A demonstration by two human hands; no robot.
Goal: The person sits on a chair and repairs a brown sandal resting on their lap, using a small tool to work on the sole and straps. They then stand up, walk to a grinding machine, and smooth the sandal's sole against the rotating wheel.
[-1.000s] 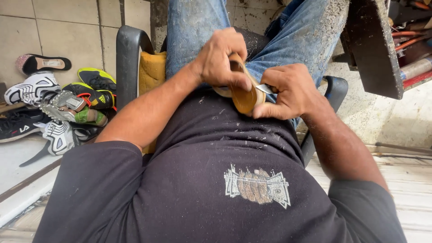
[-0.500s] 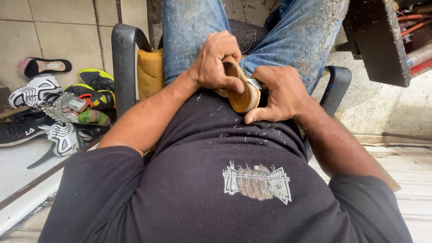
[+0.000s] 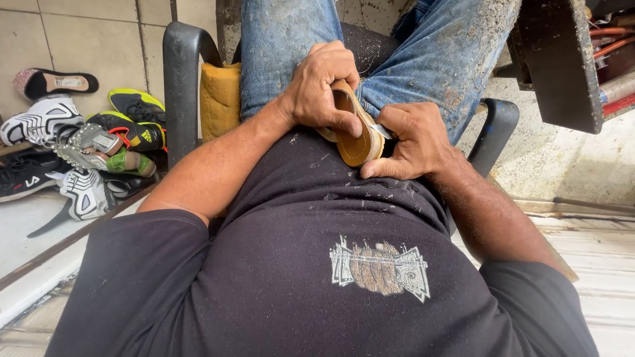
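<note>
At the centre of the frame, against the black shirt, a tan shoe sole is gripped by the left hand — the right hand is closed on a small blade at its edge. The trimming looks partly done, judging by shavings on the shirt; beyond, at the upper left, a pile of shoes is seen.

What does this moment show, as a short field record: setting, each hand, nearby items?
setting: seated person in jeans, viewed from above
left hand: grips the tan shoe sole from above
right hand: presses a small blade against the sole's edge
seat: black armchair, yellow cushion
floor left: pile of sports shoes
</note>
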